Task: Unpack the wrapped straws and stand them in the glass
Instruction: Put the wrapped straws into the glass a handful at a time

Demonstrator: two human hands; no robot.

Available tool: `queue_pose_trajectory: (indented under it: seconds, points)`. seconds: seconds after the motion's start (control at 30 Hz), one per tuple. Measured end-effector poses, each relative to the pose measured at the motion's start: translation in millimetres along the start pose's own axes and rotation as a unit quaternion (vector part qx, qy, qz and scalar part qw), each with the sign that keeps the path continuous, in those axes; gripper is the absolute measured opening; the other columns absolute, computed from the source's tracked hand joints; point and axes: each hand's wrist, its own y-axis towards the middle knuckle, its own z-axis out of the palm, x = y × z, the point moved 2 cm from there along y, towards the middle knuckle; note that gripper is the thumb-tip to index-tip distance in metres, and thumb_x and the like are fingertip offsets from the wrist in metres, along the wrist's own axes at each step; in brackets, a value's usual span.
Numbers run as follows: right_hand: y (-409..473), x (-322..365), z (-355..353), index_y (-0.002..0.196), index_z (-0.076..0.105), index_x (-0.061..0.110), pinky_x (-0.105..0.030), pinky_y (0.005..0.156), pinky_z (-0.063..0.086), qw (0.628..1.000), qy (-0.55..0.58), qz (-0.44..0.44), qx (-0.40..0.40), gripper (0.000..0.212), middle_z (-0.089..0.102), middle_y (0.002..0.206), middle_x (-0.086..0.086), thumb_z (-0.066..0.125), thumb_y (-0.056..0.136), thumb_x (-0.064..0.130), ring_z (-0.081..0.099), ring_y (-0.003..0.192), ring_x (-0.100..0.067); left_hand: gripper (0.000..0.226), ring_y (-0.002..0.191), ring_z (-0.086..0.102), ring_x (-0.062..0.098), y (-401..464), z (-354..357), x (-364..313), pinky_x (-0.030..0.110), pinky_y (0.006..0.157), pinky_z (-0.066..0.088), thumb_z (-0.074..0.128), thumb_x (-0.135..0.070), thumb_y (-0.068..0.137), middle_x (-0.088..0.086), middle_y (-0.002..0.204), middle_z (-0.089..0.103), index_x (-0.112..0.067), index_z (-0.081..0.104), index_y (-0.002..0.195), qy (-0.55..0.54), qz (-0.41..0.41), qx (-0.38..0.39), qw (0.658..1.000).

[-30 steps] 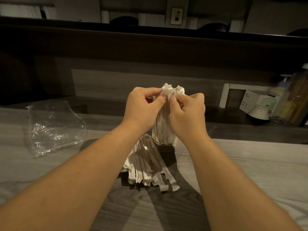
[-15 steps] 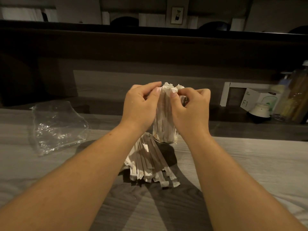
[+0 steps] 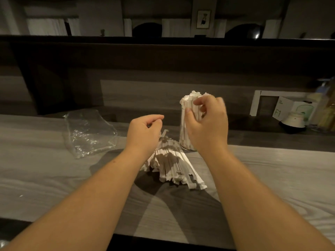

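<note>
Dim warm light is falling from above and behind, forearms casting dark shadows across the desk (image 3: pixel 272 171), the right hand (image 3: pixel 206 122) blurring, background sinking dark, edges bowing.

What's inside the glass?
The glass is packed with upright paper-wrapped straws, their tops poking out. The right hand covers part of them, so the bottom inside cannot be seen.

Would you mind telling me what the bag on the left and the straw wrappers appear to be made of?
The empty bag looks like thin clear plastic film: see-through, crinkled, with glinting highlights. The wrapped straws lying on the table look sheathed in matte white paper: opaque, flat, with creased, frayed ends. The straws inside are hidden.
</note>
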Motion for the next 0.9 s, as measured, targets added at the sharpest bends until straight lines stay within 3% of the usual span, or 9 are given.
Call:
queue_pose_trajectory:
  seconds: [0.07, 0.17, 0.2, 0.33, 0.43, 0.6, 0.7, 0.9]
  points:
    - [-7.0, 6.9, 3.2, 0.098, 0.056, 0.024, -0.016, 0.064, 0.04, 1.0, 0.009, -0.014, 0.025, 0.017, 0.052, 0.088, 0.008, 0.071, 0.091, 0.023, 0.049, 0.074, -0.004, 0.024, 0.042, 0.046, -0.001, -0.4, -0.8, 0.0, 0.014, 0.046, 0.038, 0.056, -0.016, 0.101, -0.018, 0.049, 0.058, -0.023, 0.073, 0.117, 0.008, -0.013, 0.01, 1.0]
    - [-14.1, 11.2, 9.7, 0.098, 0.058, 0.026, -0.021, 0.062, 0.046, 0.996, 0.03, 0.001, 0.086, 0.015, 0.057, 0.077, 0.007, 0.071, 0.092, 0.022, 0.055, 0.069, -0.008, 0.023, 0.081, 0.064, -0.001, -0.3, -1.7, -4.3, 0.013, 0.067, 0.044, 0.06, -0.016, 0.099, -0.017, 0.084, 0.067, -0.021, 0.074, 0.117, 0.043, 0.001, 0.026, 0.999]
    - [-14.9, 11.9, 11.3, 0.098, 0.059, 0.026, -0.024, 0.063, 0.049, 0.994, 0.035, 0.006, 0.099, 0.014, 0.057, 0.075, 0.007, 0.071, 0.092, 0.022, 0.056, 0.068, -0.009, 0.023, 0.086, 0.064, 0.002, 0.5, -2.2, -4.5, 0.015, 0.069, 0.046, 0.061, -0.016, 0.098, -0.013, 0.09, 0.069, -0.021, 0.074, 0.117, 0.047, 0.001, 0.031, 0.998]
    - [-15.5, 11.0, 15.7, 0.1, 0.061, 0.026, -0.023, 0.066, 0.051, 0.99, 0.026, 0.018, 0.135, 0.013, 0.058, 0.075, 0.011, 0.072, 0.092, 0.023, 0.058, 0.07, -0.007, 0.023, 0.072, 0.063, 0.01, 5.8, -2.7, 0.8, 0.024, 0.062, 0.047, 0.064, -0.017, 0.095, 0.001, 0.095, 0.072, -0.024, 0.073, 0.115, 0.076, -0.023, 0.055, 0.995]
    - [-17.9, 6.4, 20.0, 0.1, 0.063, 0.025, -0.018, 0.063, 0.044, 0.982, 0.011, 0.046, 0.182, 0.011, 0.058, 0.075, 0.012, 0.071, 0.092, 0.025, 0.057, 0.069, -0.004, 0.023, 0.079, 0.066, 0.014, 8.6, -4.1, 4.5, 0.025, 0.063, 0.05, 0.063, -0.014, 0.093, 0.002, 0.096, 0.07, -0.02, 0.072, 0.113, 0.114, -0.037, 0.061, 0.991]
    - [-20.3, -3.9, 26.7, 0.097, 0.067, 0.026, -0.031, 0.07, 0.058, 0.959, -0.045, 0.081, 0.267, 0.007, 0.067, 0.075, 0.007, 0.071, 0.092, 0.029, 0.065, 0.072, -0.009, 0.019, 0.08, 0.069, 0.016, 9.1, -8.5, 8.3, 0.028, 0.07, 0.055, 0.068, -0.012, 0.089, 0.001, 0.091, 0.071, -0.019, 0.071, 0.107, 0.116, -0.082, 0.086, 0.986]
    - [-19.1, -6.1, 28.8, 0.091, 0.067, 0.027, -0.034, 0.071, 0.06, 0.946, -0.092, 0.086, 0.3, 0.006, 0.069, 0.076, 0.004, 0.07, 0.093, 0.031, 0.067, 0.072, -0.012, 0.01, 0.08, 0.072, 0.025, 8.2, -7.6, 9.2, 0.035, 0.069, 0.059, 0.072, -0.012, 0.084, 0.009, 0.086, 0.074, -0.018, 0.072, 0.092, 0.134, -0.094, 0.104, 0.981]
    - [-19.6, -11.5, 29.9, 0.078, 0.073, 0.016, -0.037, 0.072, 0.061, 0.901, -0.176, 0.128, 0.375, 0.025, 0.07, 0.07, -0.003, 0.067, 0.093, 0.036, 0.068, 0.071, -0.018, 0.018, 0.083, 0.072, 0.031, 4.0, -9.2, 6.1, 0.043, 0.073, 0.06, 0.077, -0.024, 0.081, 0.012, 0.088, 0.072, -0.013, 0.065, 0.088, 0.218, -0.119, 0.117, 0.962]
